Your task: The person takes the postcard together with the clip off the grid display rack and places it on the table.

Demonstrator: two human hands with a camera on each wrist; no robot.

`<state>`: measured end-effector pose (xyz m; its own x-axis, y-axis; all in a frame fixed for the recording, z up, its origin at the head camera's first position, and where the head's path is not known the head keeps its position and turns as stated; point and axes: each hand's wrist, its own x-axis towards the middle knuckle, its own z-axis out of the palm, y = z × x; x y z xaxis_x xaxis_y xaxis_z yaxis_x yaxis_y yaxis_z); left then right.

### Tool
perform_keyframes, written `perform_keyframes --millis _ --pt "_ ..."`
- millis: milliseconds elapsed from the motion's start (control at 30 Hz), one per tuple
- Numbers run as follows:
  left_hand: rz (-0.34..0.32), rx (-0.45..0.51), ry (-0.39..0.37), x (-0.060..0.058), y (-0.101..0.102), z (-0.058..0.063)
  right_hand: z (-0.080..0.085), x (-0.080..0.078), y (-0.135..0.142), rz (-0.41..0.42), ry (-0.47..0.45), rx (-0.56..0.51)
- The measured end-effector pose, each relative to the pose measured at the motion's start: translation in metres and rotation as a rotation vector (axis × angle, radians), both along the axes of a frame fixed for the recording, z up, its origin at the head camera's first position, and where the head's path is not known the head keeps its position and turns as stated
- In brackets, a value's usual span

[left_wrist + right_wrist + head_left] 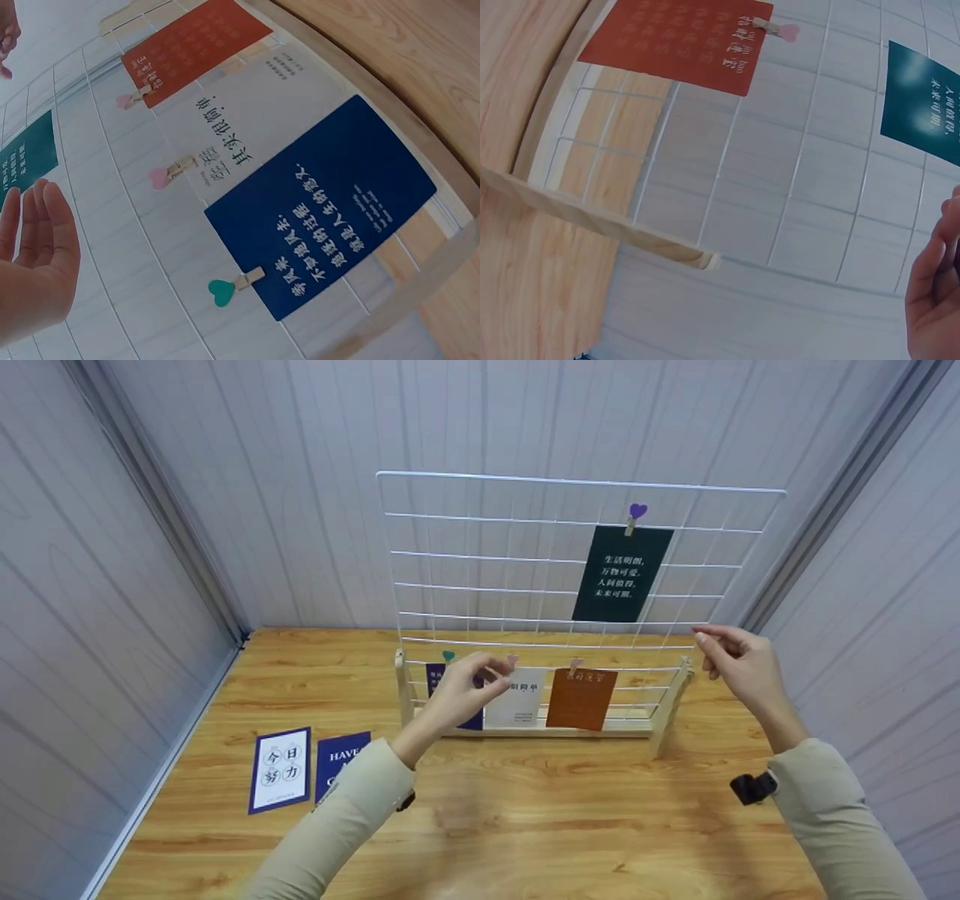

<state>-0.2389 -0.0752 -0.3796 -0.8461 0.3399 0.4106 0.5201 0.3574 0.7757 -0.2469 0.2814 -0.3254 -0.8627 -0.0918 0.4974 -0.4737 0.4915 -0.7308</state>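
Observation:
A white wire grid [487,553] stands upright in a wooden base [551,733]. My left hand [474,682] hovers before its lower left, fingers loosely bent and nothing visible in them. Behind it are a blue card [322,210] under a teal heart clip [222,292] and a white card [517,701] under a pink heart clip [159,178]. An orange card [582,699] hangs to their right from another pink clip [787,31]. By the grid's right edge is my right hand [739,660], its thumb near the forefinger, holding nothing visible; contact with the wire is unclear.
Higher on the grid, a dark green card [622,574] hangs from a purple heart clip [637,511]. Left of the base, a blue-bordered white card [280,769] and a blue card [330,765] lie on the wooden table [562,825]. My left sleeve partly covers the latter.

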Motion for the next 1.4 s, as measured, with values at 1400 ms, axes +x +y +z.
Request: perform_keyframes --millis 1400 --pt "0.041 0.066 -0.085 -0.042 0.062 0.03 0.086 -0.041 -0.059 0.107 0.092 -0.212"
